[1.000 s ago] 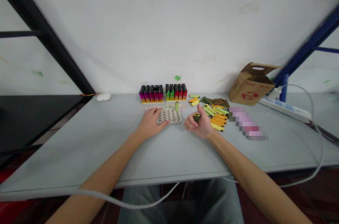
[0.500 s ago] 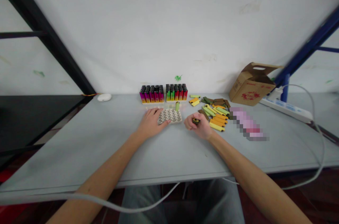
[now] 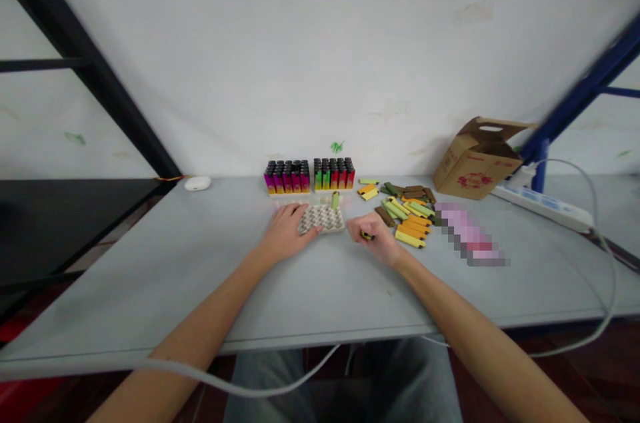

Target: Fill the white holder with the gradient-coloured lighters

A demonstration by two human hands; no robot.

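My left hand holds a white lighter tray by its left end, thumb on the near side and fingers over the far side. Rows of holes show in the tray. One light green lighter stands upright at its far right corner. Just right of the tray, my right hand is curled shut round a lighter; only its dark, yellowish end shows. Beyond that hand lies a loose pile of yellow, orange, green and brown lighters.
Behind the tray stand two full racks, one of purple-red lighters and one of green and red lighters. To the right are an open cardboard box, a blurred pink item and a power strip. A white case lies left.
My right hand has turned slightly and dipped with the lighter in its fist, uncovering more of a brown lighter behind it. My left hand and the tray stay put.
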